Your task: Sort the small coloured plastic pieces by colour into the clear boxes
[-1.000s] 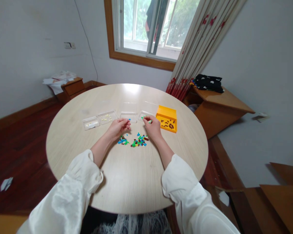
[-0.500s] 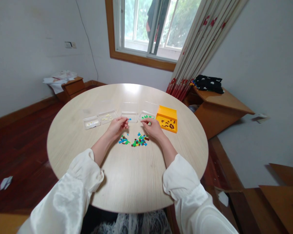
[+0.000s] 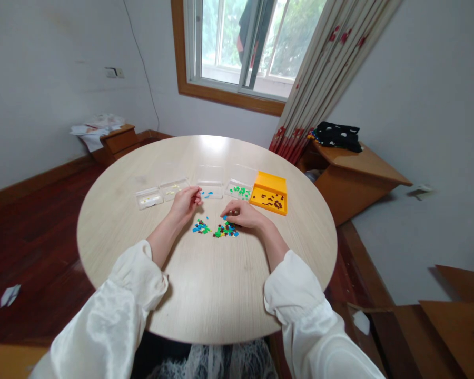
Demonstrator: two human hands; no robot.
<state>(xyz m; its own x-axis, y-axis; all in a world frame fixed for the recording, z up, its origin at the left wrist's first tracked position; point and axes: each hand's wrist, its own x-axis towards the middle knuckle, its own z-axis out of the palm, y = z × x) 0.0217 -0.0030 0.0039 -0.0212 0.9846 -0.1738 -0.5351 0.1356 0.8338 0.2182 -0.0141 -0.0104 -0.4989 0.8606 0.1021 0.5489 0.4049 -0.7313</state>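
White lace cloth (image 3: 221, 363) shows lowest, below the round, pale wooden table (image 3: 213, 295). Two shiny white cloth sleeves (image 3: 110, 305) reach over it. Two little heaps of small plastic bricks lie mid-table: a smaller mixed heap (image 3: 201, 227) on the left and a bigger mixed heap (image 3: 226, 230) on the right. The right hand (image 3: 245, 215) bends over the bigger heap, fingertips by a blue brick (image 3: 225, 217); I cannot tell if they grip it. The left hand (image 3: 185, 204) has its fingertips bunched together near the clear plastic box with blue bricks (image 3: 211, 183); I cannot tell if anything is pinched there. Left of that are two clear plastic boxes with pale bits (image 3: 149, 190); right of it, a clear plastic box with green bricks (image 3: 237, 190), then a bright yellow plastic box (image 3: 270, 182) with brown bricks. Farther off, white papers (image 3: 98, 126) are too blurry to read. A red-flowered, cream curtain (image 3: 324, 63) hangs by the window (image 3: 221, 42).
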